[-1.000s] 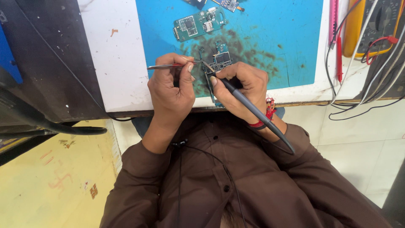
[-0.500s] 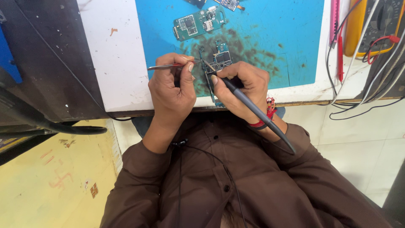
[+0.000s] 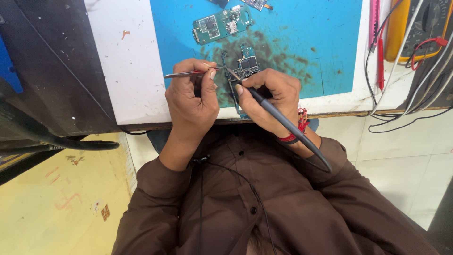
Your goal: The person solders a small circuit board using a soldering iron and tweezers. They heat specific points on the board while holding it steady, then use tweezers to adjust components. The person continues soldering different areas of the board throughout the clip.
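My left hand (image 3: 192, 101) grips thin metal tweezers (image 3: 185, 73) whose tips point right toward a small green circuit board (image 3: 244, 66). That board lies on the blue work mat (image 3: 292, 33), over a dark stained patch. My right hand (image 3: 270, 97) holds a grey pen-shaped soldering tool (image 3: 283, 120) like a pencil. Its tip meets the board's left edge, close to the tweezer tips. The lower part of the board is hidden behind my right fingers. A red thread band circles my right wrist.
A second green circuit board (image 3: 221, 23) lies farther up the mat. Pink tools (image 3: 375, 28), a yellow meter (image 3: 415, 28) and black and red wires (image 3: 406, 113) crowd the right side. A white table (image 3: 127, 71) edge runs under my hands. A dark arm or hose (image 3: 56, 139) extends at left.
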